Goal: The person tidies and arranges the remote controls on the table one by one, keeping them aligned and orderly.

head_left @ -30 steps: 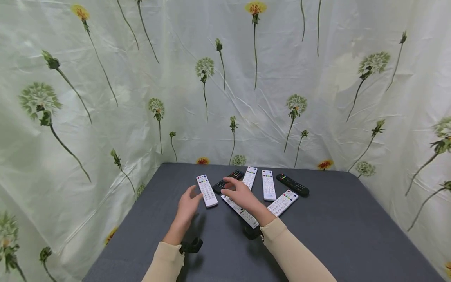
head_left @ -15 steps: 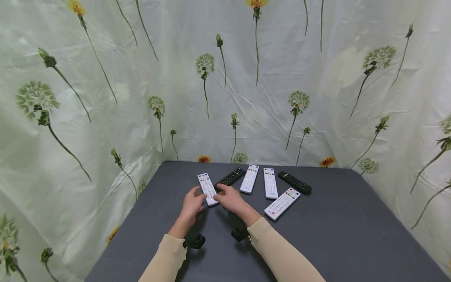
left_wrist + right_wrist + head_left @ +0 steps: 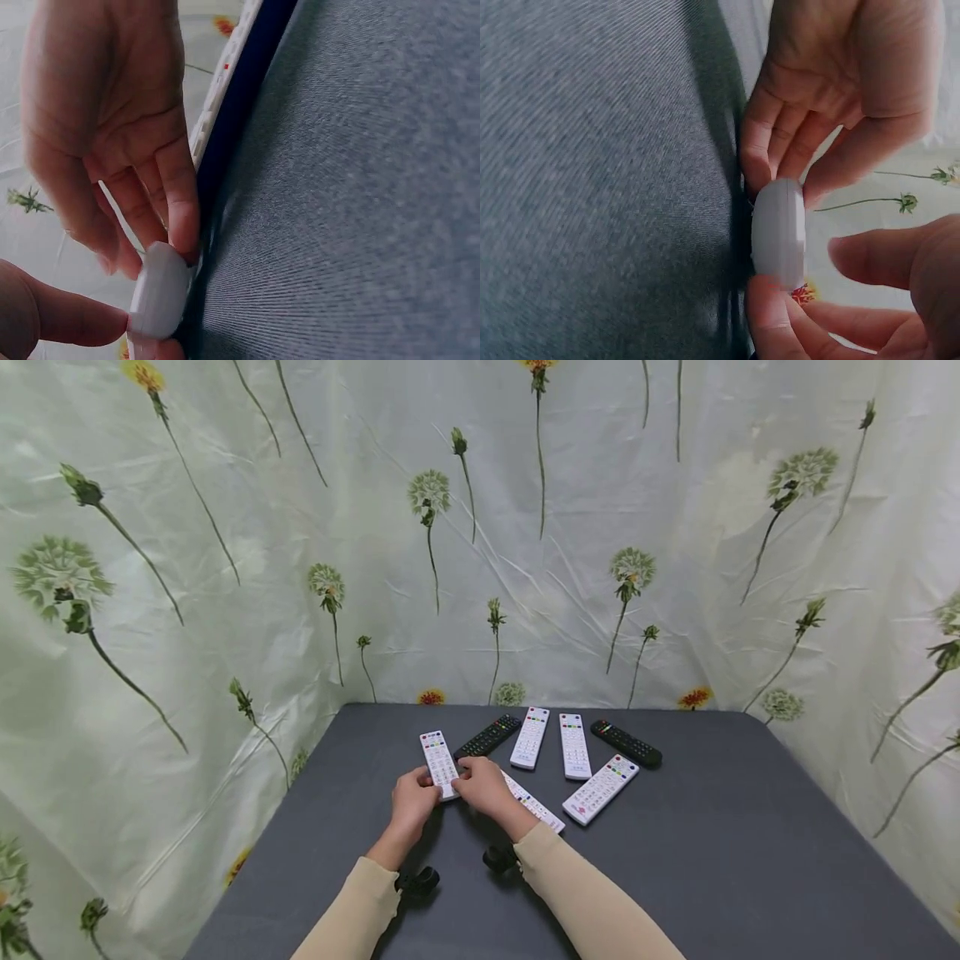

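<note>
A white remote control (image 3: 438,762) slants on the dark table, its near end between the two hands. My left hand (image 3: 412,802) pinches that end from the left; in the right wrist view its thumb (image 3: 836,169) and fingers meet the remote's casing. From the other side my right hand (image 3: 486,787) touches the same end with a fingertip, while its thumb (image 3: 870,259) stands off from the casing in the right wrist view. Under the right forearm lies another white remote (image 3: 534,803), partly hidden.
Behind lie a black remote (image 3: 487,737) and a white remote (image 3: 529,738). Farther right are a white remote (image 3: 575,746), a black remote (image 3: 626,743) and a slanted white remote (image 3: 600,789). A flowered curtain (image 3: 570,610) closes off the table's (image 3: 720,860) back.
My right hand has moved left from over the slanted white remote to the leftmost one. My left hand has come in to the same remote's near end and closed on it.
</note>
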The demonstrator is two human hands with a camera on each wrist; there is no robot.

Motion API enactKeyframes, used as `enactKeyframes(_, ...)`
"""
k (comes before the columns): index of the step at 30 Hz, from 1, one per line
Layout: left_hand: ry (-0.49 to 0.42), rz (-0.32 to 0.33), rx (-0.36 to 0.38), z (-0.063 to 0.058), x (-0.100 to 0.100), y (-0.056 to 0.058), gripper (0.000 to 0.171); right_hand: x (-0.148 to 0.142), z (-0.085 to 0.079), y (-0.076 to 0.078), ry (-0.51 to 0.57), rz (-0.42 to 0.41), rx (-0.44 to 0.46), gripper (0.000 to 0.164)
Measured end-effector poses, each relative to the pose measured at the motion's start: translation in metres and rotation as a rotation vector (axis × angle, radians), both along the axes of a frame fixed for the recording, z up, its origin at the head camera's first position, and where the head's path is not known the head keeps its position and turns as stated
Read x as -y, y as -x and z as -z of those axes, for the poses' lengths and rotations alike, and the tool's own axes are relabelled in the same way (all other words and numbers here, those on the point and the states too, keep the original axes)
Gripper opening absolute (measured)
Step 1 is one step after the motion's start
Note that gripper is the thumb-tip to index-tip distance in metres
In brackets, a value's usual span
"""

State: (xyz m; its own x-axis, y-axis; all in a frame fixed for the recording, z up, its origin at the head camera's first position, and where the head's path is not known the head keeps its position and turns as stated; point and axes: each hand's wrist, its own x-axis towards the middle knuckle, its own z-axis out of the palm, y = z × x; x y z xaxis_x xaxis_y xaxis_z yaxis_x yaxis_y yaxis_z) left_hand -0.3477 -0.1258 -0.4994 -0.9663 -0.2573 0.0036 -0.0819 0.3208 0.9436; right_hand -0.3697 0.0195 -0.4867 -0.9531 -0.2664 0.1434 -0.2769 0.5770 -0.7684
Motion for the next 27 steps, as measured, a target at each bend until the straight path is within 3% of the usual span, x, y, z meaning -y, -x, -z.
enactKeyframes(5, -0.059, 0.047, 0.02, 0.0, 0.002, -0.002, 0.051, -0.002, 0.0, -0.001, 0.093, 0.022, 0.085, 0.048)
enactKeyframes(11, -0.144, 0.083, 0.058, -0.004, 0.011, -0.009, 0.048, 0.002, -0.004, -0.005, 0.178, -0.017, 0.176, 0.043)
enactKeyframes(21, -0.077, 0.056, 0.018, -0.018, 0.029, -0.028, 0.05, 0.016, -0.014, -0.019, 0.368, -0.094, 0.294, 0.052)
enactKeyframes(27, -0.042, 0.056, 0.027, -0.02, 0.039, -0.036, 0.049, 0.024, -0.01, -0.024, 0.407, -0.098, 0.341, 0.054)
